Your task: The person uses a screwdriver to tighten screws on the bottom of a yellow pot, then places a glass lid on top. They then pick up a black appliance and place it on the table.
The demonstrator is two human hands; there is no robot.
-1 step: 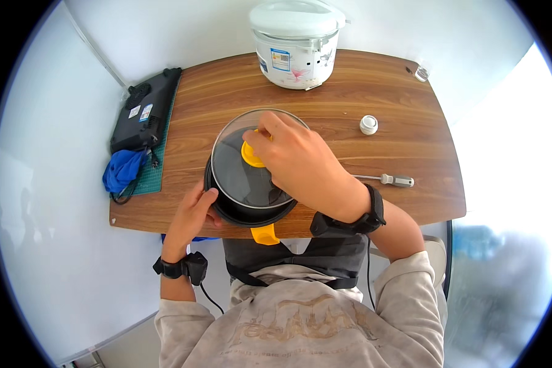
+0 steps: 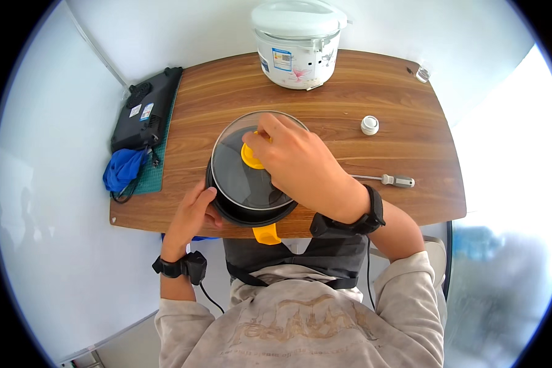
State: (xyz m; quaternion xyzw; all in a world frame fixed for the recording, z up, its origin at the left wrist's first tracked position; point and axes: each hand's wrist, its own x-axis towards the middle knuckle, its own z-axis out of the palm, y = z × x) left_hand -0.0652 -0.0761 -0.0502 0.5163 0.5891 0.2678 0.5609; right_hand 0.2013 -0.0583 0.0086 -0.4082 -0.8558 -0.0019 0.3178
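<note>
A black pot (image 2: 251, 217) stands near the table's front edge, its yellow handle (image 2: 265, 233) jutting toward me. Above it is a round glass lid (image 2: 246, 189) with a metal rim and a yellow knob (image 2: 249, 157). The lid lies off-centre toward the far side, so a dark crescent of the pot shows at the near side. My right hand (image 2: 294, 156) is closed on the knob from above; its fingertips are partly hidden. At the pot's left side, my left hand (image 2: 192, 211) grips the wall, thumb near the rim and fingers curled outside.
A white rice cooker (image 2: 297, 58) stands at the back. To the right are a small white round container (image 2: 369, 125), a screwdriver (image 2: 398, 181) and a clear little jar (image 2: 422, 75). On the left, a black appliance (image 2: 144, 113) and blue cloth (image 2: 122, 170) rest on a green mat (image 2: 155, 175).
</note>
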